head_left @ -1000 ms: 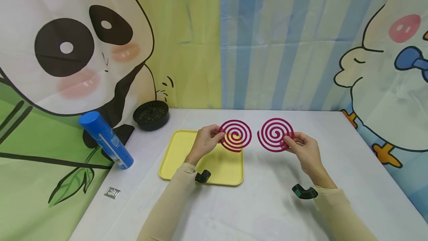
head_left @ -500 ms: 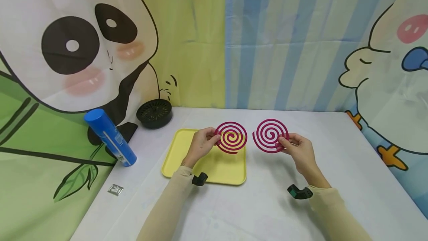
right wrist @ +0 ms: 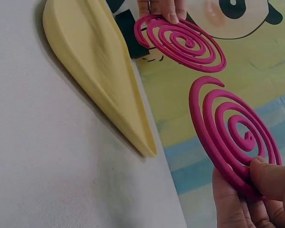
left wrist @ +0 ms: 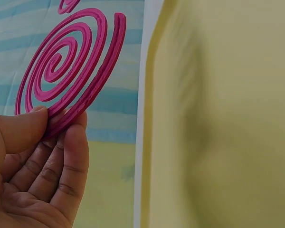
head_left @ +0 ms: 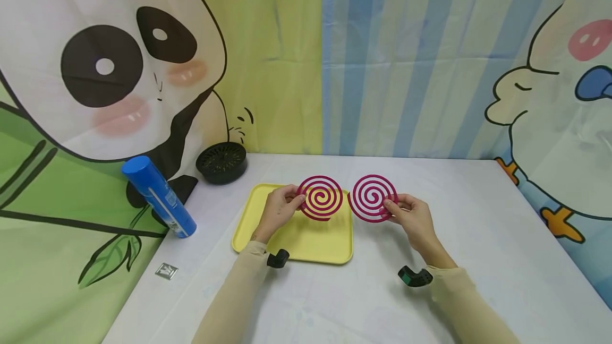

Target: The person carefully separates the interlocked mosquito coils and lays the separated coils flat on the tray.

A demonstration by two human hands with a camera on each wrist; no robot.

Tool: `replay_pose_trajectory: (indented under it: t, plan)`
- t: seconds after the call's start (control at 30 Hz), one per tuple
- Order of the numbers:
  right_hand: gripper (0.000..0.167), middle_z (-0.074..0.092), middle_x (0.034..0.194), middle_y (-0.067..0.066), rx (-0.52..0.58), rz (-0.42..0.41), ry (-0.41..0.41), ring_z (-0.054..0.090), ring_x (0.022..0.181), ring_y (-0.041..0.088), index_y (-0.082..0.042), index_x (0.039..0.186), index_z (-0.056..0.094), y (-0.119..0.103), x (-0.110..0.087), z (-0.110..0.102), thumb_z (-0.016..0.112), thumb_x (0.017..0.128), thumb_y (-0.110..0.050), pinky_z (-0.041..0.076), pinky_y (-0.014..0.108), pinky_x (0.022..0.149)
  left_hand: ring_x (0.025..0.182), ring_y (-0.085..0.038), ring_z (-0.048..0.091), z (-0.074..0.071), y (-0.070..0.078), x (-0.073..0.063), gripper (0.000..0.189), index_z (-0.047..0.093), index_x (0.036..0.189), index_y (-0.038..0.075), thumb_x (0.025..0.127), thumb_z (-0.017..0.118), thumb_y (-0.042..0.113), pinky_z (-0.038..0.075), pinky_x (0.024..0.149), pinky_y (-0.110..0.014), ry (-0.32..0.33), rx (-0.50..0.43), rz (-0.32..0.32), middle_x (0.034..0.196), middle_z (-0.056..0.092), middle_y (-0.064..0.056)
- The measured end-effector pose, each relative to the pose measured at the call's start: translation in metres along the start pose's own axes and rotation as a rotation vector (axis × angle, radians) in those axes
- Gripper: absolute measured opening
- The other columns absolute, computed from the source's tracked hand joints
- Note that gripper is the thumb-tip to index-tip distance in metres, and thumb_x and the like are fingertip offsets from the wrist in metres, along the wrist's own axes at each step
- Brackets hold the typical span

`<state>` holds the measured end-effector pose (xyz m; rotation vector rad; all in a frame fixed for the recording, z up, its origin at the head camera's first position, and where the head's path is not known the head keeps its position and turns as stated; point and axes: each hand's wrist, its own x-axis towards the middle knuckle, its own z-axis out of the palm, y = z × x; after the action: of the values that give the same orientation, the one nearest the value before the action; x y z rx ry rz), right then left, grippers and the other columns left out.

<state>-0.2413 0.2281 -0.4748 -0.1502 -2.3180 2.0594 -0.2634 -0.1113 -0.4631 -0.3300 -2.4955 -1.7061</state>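
Note:
Two magenta mosquito coils are held up side by side, a small gap between them in the head view. My left hand pinches the left coil at its outer edge, thumb on the near face and fingers behind. Over the yellow tray this coil overlaps the tray's right half. With thumb and fingers my right hand pinches the other coil at its right edge. That coil is just past the tray's right side, above the white table. Both coils stand nearly upright, their spirals facing me.
A round black slotted holder stands at the back left of the white table. Left of the tray is a blue spray can, and a small silver square lies near the left edge. A printed curtain hangs behind.
Both hands have shifted left with their coils, the right hand more, so the gap between the coils has narrowed. The head view has also turned slightly. Both grips are kept.

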Motion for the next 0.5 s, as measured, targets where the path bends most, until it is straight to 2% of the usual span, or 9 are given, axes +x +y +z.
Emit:
replay_pose_trajectory:
  t: [0.23, 0.37, 0.5]
  plan:
    - [0.044, 0.067, 0.106, 0.010, -0.048, 0.041, 0.008, 0.071, 0.087, 0.010, 0.002, 0.123, 0.061, 0.000, 0.003, 0.012, 0.074, 0.094, -0.029, 0.061, 0.028, 0.078, 0.081, -0.018, 0.072, -0.007, -0.004, -0.001, 0.014, 0.072, 0.107, 0.002, 0.098, 0.067, 0.010, 0.063, 0.075, -0.041, 0.026, 0.016, -0.024, 0.092, 0.072, -0.012]
    - [0.044, 0.067, 0.108, 0.013, -0.045, 0.064, 0.008, 0.070, 0.088, 0.012, 0.001, 0.122, 0.062, 0.001, 0.004, 0.019, 0.075, 0.093, -0.028, 0.061, 0.027, 0.078, 0.081, -0.019, 0.072, -0.012, -0.009, -0.003, 0.014, 0.072, 0.107, 0.002, 0.098, 0.067, 0.011, 0.062, 0.072, -0.032, 0.038, 0.022, -0.053, 0.092, 0.072, -0.012]
    - [0.042, 0.069, 0.103, 0.011, -0.039, 0.063, 0.000, 0.070, 0.086, 0.011, 0.003, 0.120, 0.063, 0.002, 0.003, 0.025, 0.074, 0.093, -0.027, 0.061, 0.028, 0.078, 0.081, -0.019, 0.072, -0.019, -0.012, -0.005, 0.012, 0.072, 0.105, 0.001, 0.097, 0.068, 0.010, 0.061, 0.070, -0.027, 0.047, 0.008, -0.075, 0.092, 0.072, -0.014]
